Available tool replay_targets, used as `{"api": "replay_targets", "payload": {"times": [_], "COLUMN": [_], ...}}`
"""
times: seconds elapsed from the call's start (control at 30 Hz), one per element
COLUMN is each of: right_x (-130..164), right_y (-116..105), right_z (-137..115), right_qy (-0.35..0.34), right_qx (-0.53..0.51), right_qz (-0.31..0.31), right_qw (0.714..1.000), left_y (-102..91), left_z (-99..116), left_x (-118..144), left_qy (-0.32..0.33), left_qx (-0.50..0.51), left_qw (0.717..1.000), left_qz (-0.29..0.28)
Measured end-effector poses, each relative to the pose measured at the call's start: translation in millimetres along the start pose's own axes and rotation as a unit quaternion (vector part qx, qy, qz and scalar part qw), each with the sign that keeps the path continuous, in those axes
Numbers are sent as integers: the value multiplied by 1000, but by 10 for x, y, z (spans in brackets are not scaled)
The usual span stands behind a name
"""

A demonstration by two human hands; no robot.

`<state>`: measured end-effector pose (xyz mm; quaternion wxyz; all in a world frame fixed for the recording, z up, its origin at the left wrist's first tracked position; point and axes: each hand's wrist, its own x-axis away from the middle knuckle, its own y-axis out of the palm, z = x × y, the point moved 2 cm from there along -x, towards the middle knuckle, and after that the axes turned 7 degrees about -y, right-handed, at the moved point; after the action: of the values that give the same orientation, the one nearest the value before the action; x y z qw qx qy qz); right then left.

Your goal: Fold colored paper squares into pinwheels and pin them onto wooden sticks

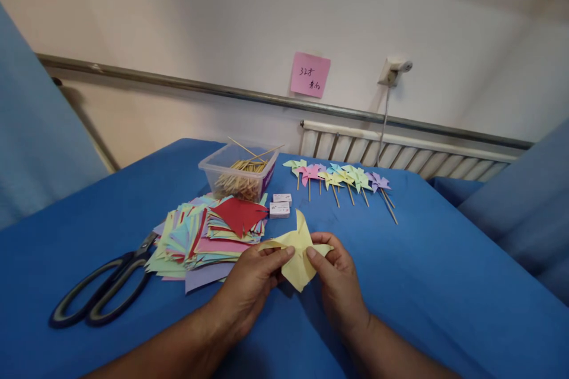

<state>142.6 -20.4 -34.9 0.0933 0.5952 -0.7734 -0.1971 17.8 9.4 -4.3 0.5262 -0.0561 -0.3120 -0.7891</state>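
Observation:
A yellow paper pinwheel (pixel 299 266) is held between my two hands above the blue-covered table. My left hand (pixel 253 275) pinches its left side, with the thumb pressed near the middle. On the other side, the thumb of my right hand (pixel 340 281) presses close to the centre while the fingers curl behind the paper. One blade points upward and the others spread left, right and down. No stick shows on this pinwheel. Just left of my left hand lies a pile of coloured cut paper (pixel 200 240) with a red piece (pixel 240 215) on top.
A clear plastic box (pixel 208 173) of wooden sticks (pixel 244 174) stands behind the paper. Two small white boxes (pixel 280 209) sit beside it. Several pinwheels on sticks (pixel 355 177) lie at the back right. Large scissors (pixel 111 284) rest at left. A radiator (pixel 400 151) lines the wall.

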Motion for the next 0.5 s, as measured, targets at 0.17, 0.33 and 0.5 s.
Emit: {"api": "replay_targets", "payload": {"times": [0.17, 0.33, 0.5], "right_x": [-17, -66, -143], "right_y": [46, 35, -21], "right_z": [-23, -60, -97], "right_qy": [-3, -6, -9], "right_qx": [18, 21, 28], "right_qz": [1, 2, -24], "right_qw": [1000, 1000, 999], "left_y": [6, -16, -51], "left_z": [4, 7, 169], "left_x": [6, 2, 43], "left_qy": [2, 1, 9], "left_qx": [1, -24, -63], "left_qw": [1000, 1000, 998], "left_qz": [-6, -18, -15]}}
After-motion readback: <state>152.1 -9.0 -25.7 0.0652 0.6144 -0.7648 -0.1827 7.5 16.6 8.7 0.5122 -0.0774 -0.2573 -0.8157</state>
